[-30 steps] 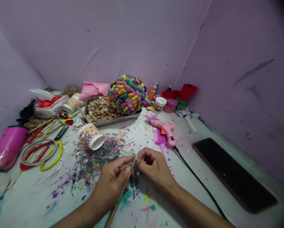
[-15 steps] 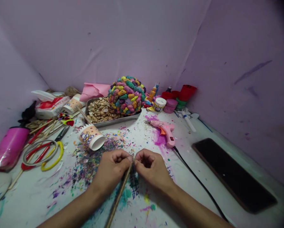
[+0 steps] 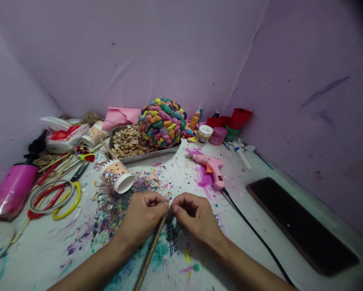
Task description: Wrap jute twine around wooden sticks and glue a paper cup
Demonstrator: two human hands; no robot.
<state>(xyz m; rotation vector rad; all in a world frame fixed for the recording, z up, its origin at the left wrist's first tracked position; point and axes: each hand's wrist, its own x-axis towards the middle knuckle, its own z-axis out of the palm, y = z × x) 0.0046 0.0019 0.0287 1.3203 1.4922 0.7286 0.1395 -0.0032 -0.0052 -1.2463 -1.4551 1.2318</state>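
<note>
A thin brown stick (image 3: 150,255), perhaps wrapped in twine, slants up from the bottom edge to the middle of the table. My left hand (image 3: 145,216) pinches its far end between thumb and fingers. Right beside it, my right hand (image 3: 196,216) is closed in a pinch at the same tip; whatever lies between its fingertips is too small to make out. Beyond my hands a paper cup (image 3: 111,174) with a jagged bottom edge lies on its side. To the right lies a pink glue gun (image 3: 210,165) with its black cord.
A metal tray (image 3: 145,154) of nut shells carries a multicoloured ball (image 3: 162,121). Scissors (image 3: 78,171), rings and sticks crowd the left, near a pink bottle (image 3: 13,192). Paint jars (image 3: 204,133) stand at the back; a phone (image 3: 302,226) lies on the right.
Both hands stay nearly in place at the stick's tip, with only a slight shift of the fingers. The view has moved very slightly.
</note>
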